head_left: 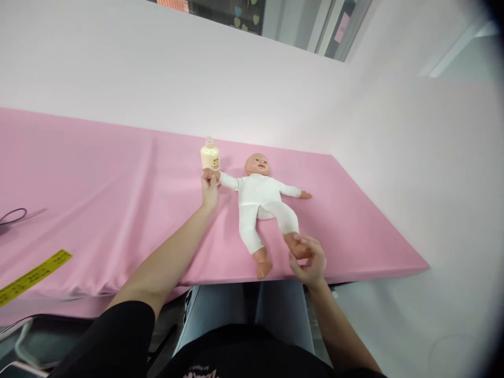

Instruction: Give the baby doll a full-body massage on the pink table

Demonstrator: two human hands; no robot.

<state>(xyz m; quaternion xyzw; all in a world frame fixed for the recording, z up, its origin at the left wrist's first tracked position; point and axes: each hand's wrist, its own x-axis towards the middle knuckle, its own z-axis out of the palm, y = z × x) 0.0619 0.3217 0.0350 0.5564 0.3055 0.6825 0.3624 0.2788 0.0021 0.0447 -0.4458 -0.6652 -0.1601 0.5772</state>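
Observation:
A baby doll (260, 194) in a white suit lies on its back on the pink-covered table (354, 226), head toward the wall and arms spread. My left hand (210, 190) is closed around the doll's hand at the left. Just behind it stands a pale yellow bottle (210, 155) with a clear top and a dark label, its lower part partly hidden. My right hand (311, 261) has its fingers wrapped about the doll's foot at the right, near the front edge. The doll's other foot (264, 269) rests at the front edge.
A yellow strip with dark writing (37, 275) lies at the lower left of the table. A dark cable loop (13, 215) is at the far left. White walls (118, 63) border the table behind and at the right. A chair (51, 336) stands at the lower left.

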